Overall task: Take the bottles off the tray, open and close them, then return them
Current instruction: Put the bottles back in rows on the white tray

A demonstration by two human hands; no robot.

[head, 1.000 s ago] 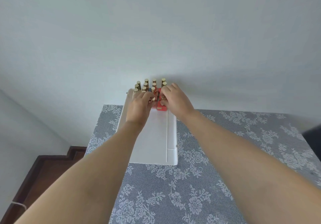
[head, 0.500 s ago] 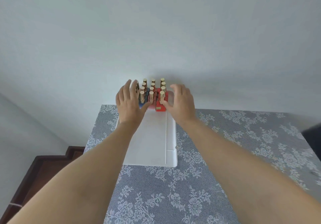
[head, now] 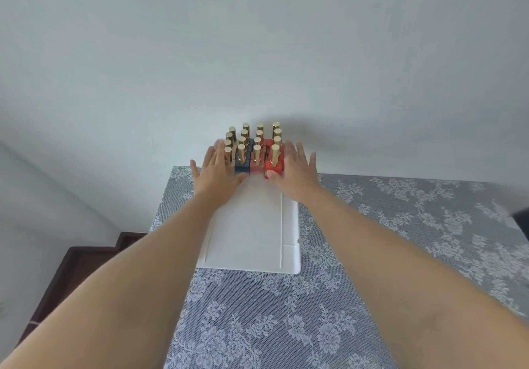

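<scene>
Several small bottles with gold caps stand in rows at the far end of a white tray. In the front row I see a blue bottle and a red bottle. My left hand lies flat against the left side of the group, fingers spread, holding nothing. My right hand rests against the right side next to the red bottle, fingers also apart. The bottles' lower parts in the back rows are hidden.
The tray lies on a table with a grey lace floral cloth that stands against a pale wall. The table's left edge drops to a dark wooden floor. A dark object shows at the right border.
Both hands were closed over the front bottles a second ago. They have since let go, opened flat and slid apart to the two sides of the group.
</scene>
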